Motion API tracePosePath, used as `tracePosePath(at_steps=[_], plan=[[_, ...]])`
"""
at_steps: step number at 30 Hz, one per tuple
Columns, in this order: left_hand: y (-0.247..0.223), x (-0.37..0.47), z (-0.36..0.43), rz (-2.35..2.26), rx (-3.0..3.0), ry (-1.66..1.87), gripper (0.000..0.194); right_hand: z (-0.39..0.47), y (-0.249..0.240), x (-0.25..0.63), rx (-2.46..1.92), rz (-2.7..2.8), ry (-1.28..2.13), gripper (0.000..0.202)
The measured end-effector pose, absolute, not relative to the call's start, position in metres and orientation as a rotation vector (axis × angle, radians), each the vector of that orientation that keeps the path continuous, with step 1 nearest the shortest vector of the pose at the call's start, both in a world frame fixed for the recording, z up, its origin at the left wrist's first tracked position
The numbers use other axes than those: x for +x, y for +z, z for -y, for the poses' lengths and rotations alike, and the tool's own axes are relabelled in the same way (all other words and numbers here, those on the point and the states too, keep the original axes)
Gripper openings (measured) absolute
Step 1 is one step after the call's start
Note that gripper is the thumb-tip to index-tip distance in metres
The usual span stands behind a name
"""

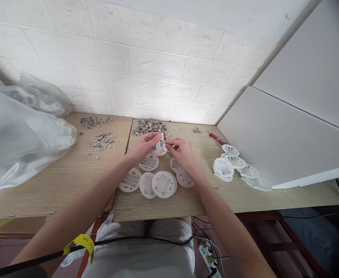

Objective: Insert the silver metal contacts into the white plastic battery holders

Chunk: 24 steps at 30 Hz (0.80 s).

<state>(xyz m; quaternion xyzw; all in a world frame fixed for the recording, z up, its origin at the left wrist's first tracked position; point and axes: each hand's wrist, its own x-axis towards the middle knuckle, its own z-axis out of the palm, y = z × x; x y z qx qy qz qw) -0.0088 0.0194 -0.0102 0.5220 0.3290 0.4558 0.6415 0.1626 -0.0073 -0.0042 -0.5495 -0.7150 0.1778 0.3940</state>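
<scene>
My left hand (pixel 146 146) pinches a white round plastic battery holder (pixel 159 143), tilted up on its edge above the table. Close beside it, my right hand (pixel 182 153) has its fingers pressed together around something thin and tan, too small to make out, pointing at the holder. Below both hands lie several similar white discs with slotted channels, among them a large disc (pixel 164 184) at the front and another disc (pixel 129 180) to the left. My right hand partly covers a disc (pixel 184 177). Behind the hands is a heap of small metal contact pieces (pixel 149 126).
Two more piles of metal pieces (pixel 103 141) lie on the left table. A big plastic bag (pixel 24 139) bulges at far left. Stacked white discs (pixel 223 169) and a red pen-like object (pixel 217 138) are near the grey panel (pixel 287 135). A black cable (pixel 140 238) crosses my lap.
</scene>
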Motion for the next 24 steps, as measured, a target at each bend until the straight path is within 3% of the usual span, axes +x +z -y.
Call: tracePosePath(at_steps=[13,24], plan=[[-0.012,-0.007,-0.016,-0.847,1.292,1.010,0.051,0.009,-0.010,0.162,-1.393,1.931,0.282,0.022],[-0.006,-0.004,-0.016,-0.741,1.180,1.126,0.048,0.010,0.002,0.166,-1.420,1.736,0.583,0.020]])
